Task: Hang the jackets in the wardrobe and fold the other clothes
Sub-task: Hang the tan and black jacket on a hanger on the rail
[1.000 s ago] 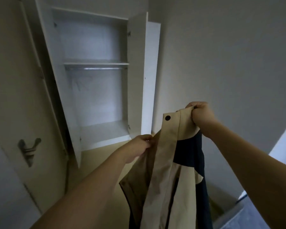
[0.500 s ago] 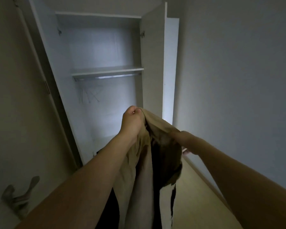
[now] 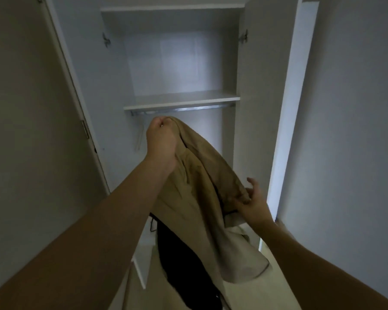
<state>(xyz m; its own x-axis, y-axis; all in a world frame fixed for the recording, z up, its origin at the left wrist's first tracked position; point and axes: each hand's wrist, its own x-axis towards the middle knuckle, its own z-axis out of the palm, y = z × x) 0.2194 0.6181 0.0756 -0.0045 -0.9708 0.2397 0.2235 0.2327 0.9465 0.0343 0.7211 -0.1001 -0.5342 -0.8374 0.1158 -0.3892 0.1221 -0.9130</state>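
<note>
I am facing the white wardrobe [image 3: 184, 63], both doors standing open, its shelf [image 3: 182, 100] crossing the middle with the metal hanging rail [image 3: 184, 108] just under it. In front of it the tan jacket [image 3: 202, 186] is hanging, dark lining showing low down, its top raised to just below the rail. My left hand [image 3: 161, 139] is gripping the jacket's top edge in a closed fist. My right hand [image 3: 253, 202] is pinching a fold at the jacket's right side with thumb and forefinger, other fingers spreading loose.
</note>
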